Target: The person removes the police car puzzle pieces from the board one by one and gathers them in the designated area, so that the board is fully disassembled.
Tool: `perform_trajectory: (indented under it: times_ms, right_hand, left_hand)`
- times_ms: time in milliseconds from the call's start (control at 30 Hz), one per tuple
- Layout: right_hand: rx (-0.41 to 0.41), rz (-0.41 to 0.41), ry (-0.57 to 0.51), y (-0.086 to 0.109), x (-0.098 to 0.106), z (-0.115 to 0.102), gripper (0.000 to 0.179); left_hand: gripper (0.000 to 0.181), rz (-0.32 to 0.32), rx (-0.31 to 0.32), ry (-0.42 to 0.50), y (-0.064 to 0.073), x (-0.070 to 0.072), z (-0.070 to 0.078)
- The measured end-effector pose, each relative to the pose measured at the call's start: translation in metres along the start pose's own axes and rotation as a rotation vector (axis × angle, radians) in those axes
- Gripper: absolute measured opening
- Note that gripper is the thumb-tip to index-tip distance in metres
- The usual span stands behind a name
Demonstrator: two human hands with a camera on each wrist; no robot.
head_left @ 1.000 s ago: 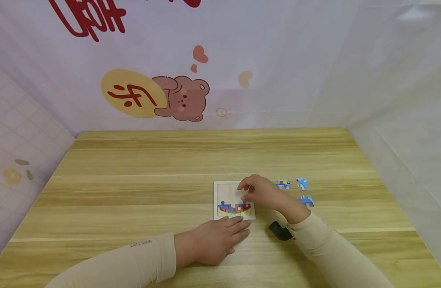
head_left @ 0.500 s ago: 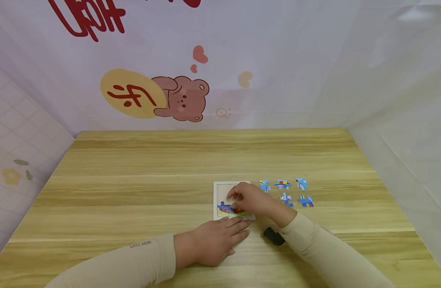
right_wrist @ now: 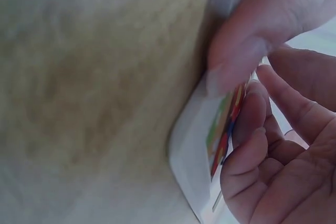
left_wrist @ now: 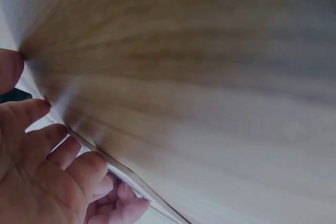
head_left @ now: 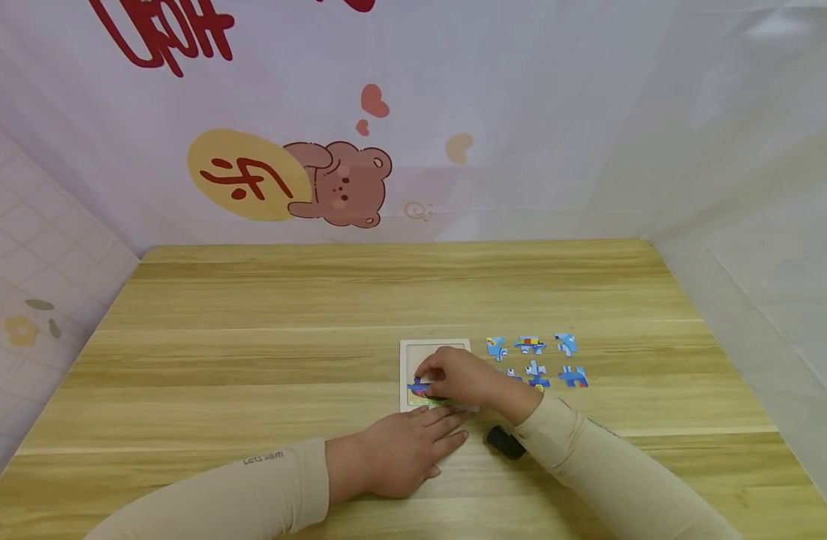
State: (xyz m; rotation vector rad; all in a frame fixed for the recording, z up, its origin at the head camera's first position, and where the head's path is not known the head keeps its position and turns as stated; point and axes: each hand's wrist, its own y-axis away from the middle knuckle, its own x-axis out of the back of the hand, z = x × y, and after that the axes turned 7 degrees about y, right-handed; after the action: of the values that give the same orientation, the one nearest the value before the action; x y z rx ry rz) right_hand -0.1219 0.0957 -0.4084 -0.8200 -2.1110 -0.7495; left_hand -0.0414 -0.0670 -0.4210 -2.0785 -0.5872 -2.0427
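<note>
In the head view, a small square puzzle tray (head_left: 404,367) with a pale border lies on the table. Along its near side are joined jigsaw pieces, of which the left blue-and-red piece (head_left: 419,390) shows best. My left hand (head_left: 403,454) rests flat with extended fingers at the tray's near border. Over the tray is my right hand (head_left: 464,375), its fingers loosely bent and its fingertips at the joined pieces. Thumb and index finger stand apart, with no loose piece visible between them. The right hand hides the tray's right part. The left wrist view shows fingers (left_wrist: 79,177) against the tray's edge.
Several loose jigsaw pieces lie right of the tray, among them a red-and-yellow one (head_left: 530,345) and a blue corner one (head_left: 566,344). A black device (head_left: 505,442) sits at the right wrist. A printed curtain (head_left: 521,150) stands behind the wooden table (head_left: 265,322).
My right hand has moved left and slightly nearer over the tray, from its right part to the left piece. Loose pieces it covered now show. The left hand has stayed put.
</note>
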Motion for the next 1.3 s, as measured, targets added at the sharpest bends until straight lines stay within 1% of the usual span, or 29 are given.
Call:
perform_trajectory:
  times_ms: [200, 600, 800, 967, 1167, 1300]
  right_hand:
    - [-0.011, 0.003, -0.042, -0.0008, 0.0, -0.0018, 0.013]
    - [-0.022, 0.016, -0.172, -0.0013, -0.0014, -0.0016, 0.008]
    - [-0.028, 0.028, -0.217, -0.0016, -0.0012, -0.0033, 0.007]
    - [-0.044, 0.037, -0.225, -0.0025, -0.0022, -0.0042, 0.01]
    - [-0.069, 0.053, -0.213, -0.0028, -0.0048, -0.005, 0.018]
    - [-0.035, 0.061, -0.201, -0.0022, -0.0057, -0.005, 0.022]
  left_hand:
    - [0.055, 0.003, -0.001, -0.008, 0.0009, 0.0007, 0.0001]
    - [0.055, -0.011, 0.0, 0.01, 0.0011, 0.0021, 0.0001]
    - [0.055, 0.014, -0.007, -0.006, 0.0015, 0.0012, 0.0]
    - [0.056, 0.026, -0.012, -0.019, 0.0013, 0.0, 0.0001]
    - [0.056, 0.033, -0.013, -0.029, 0.0011, -0.0008, 0.0004]
    - [0.056, 0.03, -0.013, -0.032, 0.001, -0.0009, 0.0006]
